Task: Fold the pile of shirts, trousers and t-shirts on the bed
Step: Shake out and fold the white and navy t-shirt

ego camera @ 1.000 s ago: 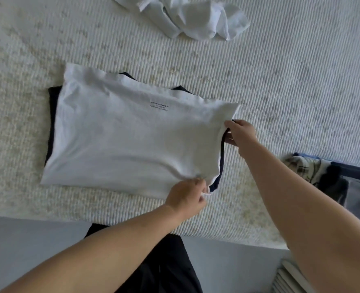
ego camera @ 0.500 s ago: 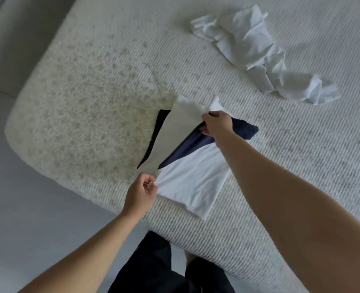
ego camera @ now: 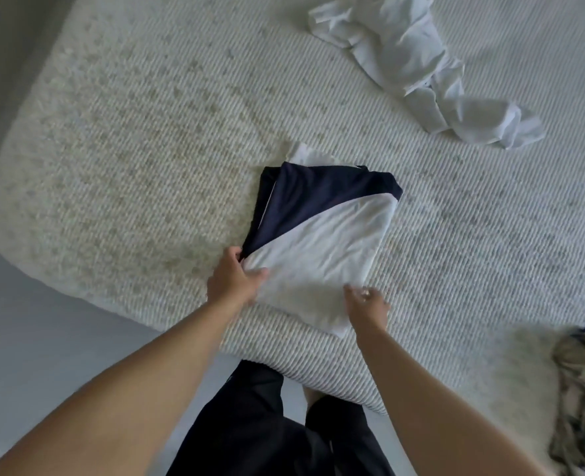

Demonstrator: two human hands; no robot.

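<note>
A folded white t-shirt (ego camera: 318,255) lies near the front edge of the bed (ego camera: 146,149), with a navy garment (ego camera: 304,197) lying with it. The navy cloth shows across the far left part of the bundle, and a small white corner pokes out beyond it at the far end. Which layer sits on top where the two colours meet along the diagonal cannot be told for certain.

The left hand (ego camera: 232,280) rests on the near left corner of the bundle, its fingers (ego camera: 256,274) lying fairly flat on the white cloth while the thumb sits at the navy edge; it presses on the fabric more than it pinches it. The right hand (ego camera: 366,305) is at the near right edge of the white t-shirt, blurred, with its fingers loosely curled; whether they grip the cloth cannot be told.

Farther back on the bed, toward the right, a crumpled white shirt (ego camera: 418,67) lies unfolded, well apart from the bundle. At the right edge of the view, near the front of the bed, a heap of patterned clothing (ego camera: 583,389) in tan and dark tones lies partly cut off by the frame. Between the two forearms, below the bed's edge, the person's dark trousers (ego camera: 267,424) show above a pale floor (ego camera: 43,355). Nothing lies between the hands and the bundle.
</note>
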